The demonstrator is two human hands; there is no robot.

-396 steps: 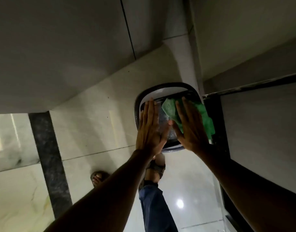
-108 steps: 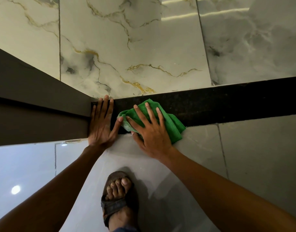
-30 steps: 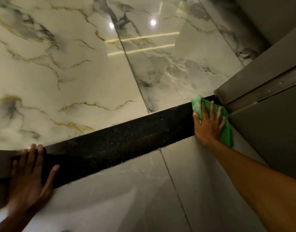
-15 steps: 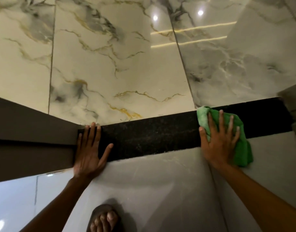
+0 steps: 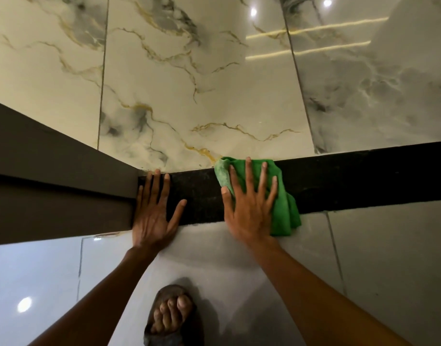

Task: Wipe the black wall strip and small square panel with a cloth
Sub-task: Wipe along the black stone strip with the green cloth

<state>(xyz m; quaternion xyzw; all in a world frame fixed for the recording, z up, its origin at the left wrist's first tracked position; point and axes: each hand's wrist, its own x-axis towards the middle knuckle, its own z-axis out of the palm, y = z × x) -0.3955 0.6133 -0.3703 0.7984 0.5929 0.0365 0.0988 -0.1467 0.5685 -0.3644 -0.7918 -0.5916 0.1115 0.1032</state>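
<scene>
A black speckled wall strip (image 5: 364, 181) runs across the tiled wall from the left door frame to the right edge. My right hand (image 5: 249, 208) lies flat with spread fingers on a folded green cloth (image 5: 283, 211), pressing it against the strip near its left part. My left hand (image 5: 154, 216) rests flat and bare on the strip's left end, fingers spread, touching the frame's edge. The small square panel is not in view.
Marble tiles with gold and grey veins (image 5: 189, 83) sit above the strip, plain grey tiles (image 5: 389, 270) below. A dark brown door frame (image 5: 52, 191) bounds the strip on the left. My sandalled foot (image 5: 172, 318) stands on the glossy floor below.
My right hand has slid the green cloth leftward along the strip, from its right end towards my left hand. My left hand has stayed at the strip's left end.
</scene>
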